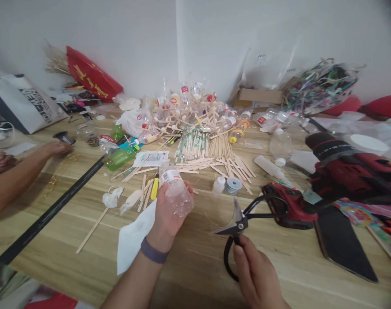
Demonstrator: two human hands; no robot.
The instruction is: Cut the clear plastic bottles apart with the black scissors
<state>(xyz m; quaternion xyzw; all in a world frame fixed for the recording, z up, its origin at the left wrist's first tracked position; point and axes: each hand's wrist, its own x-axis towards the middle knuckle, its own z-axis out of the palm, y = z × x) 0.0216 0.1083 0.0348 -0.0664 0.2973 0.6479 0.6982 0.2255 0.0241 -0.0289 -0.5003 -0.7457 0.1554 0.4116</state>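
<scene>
My left hand is wrapped round a clear plastic bottle with a white label, tilted above the wooden table. To its right, my right hand grips one black handle of a pair of scissors; the blades are spread apart and point up and to the left, clear of the bottle. Beside my left hand lie a yellow-handled tool and a white sheet of paper. Beyond the scissors stand a small dropper bottle and a grey spool.
At right a red and black power drill stands near a dark phone. Wooden sticks and plastic bottles pile up at the back. A black strip crosses the left side, where another person's hand touches the table.
</scene>
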